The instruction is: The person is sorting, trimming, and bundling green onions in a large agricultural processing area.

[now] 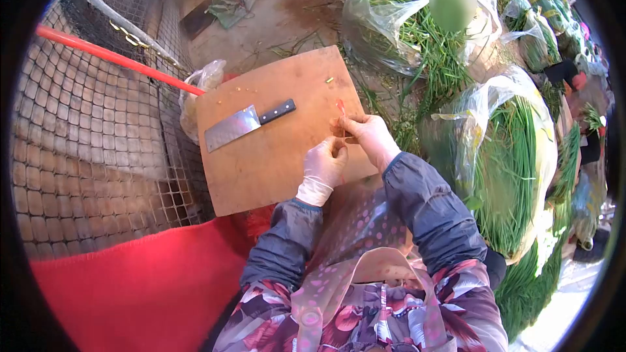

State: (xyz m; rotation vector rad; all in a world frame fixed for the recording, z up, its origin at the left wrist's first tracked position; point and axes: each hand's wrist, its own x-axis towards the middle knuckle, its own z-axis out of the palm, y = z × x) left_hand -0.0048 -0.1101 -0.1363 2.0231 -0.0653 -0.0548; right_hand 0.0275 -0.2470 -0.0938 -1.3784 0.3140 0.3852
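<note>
Both my hands wear thin whitish gloves and meet over the right part of a wooden board (261, 163). My left hand (324, 166) is closed, thumb and fingers pinched together. Just above and right of it, my right hand (370, 137) pinches too. A thin red strand (340, 107) sticks up at the fingertips of my right hand. What my left fingers hold is too small to make out. To the left on the board lies a cleaver (235, 128), its black handle pointing toward my hands. A small green piece (329, 80) lies near the board's far edge.
Plastic-wrapped bundles of long green stalks (508, 169) stand on the right, with another large bag (391, 19) beyond the board. Wire netting (85, 137) and a red bar (117, 58) are at left. Red cloth (143, 287) covers the lower left. People are partly visible at far right.
</note>
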